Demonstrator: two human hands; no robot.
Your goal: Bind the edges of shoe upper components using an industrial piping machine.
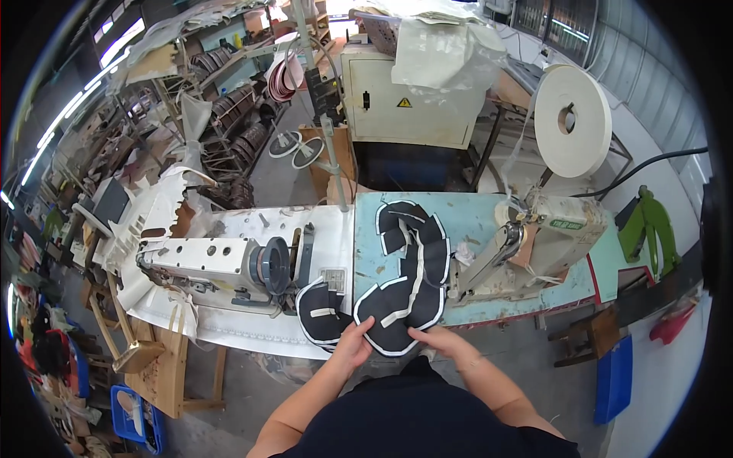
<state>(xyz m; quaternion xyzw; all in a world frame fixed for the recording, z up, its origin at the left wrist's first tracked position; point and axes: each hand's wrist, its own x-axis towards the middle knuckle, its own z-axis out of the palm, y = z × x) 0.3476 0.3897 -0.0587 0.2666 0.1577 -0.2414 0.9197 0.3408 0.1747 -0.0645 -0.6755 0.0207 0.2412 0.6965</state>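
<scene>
My left hand (353, 345) pinches the left edge of a black padded fabric piece (391, 333) with a white bound rim. My right hand (446, 341) grips the same piece at its right edge, thumb on top; the fingers beneath it are hidden. From this piece a curving string of similar black pieces (427, 259) runs back over the light blue tabletop (473, 208), overlapping one another. White strips lie across their middles. Another black piece (319, 313) with white edging lies left of my left hand, at the front edge of the white table.
A white sewing machine (200, 259) stands on the white table (229, 324) at left. At right are a second machine (561, 229), a large white tape reel (573, 122) and a green hand press (647, 233). A metal thread stand (330, 153) rises behind. Blue bins (613, 382) stand below.
</scene>
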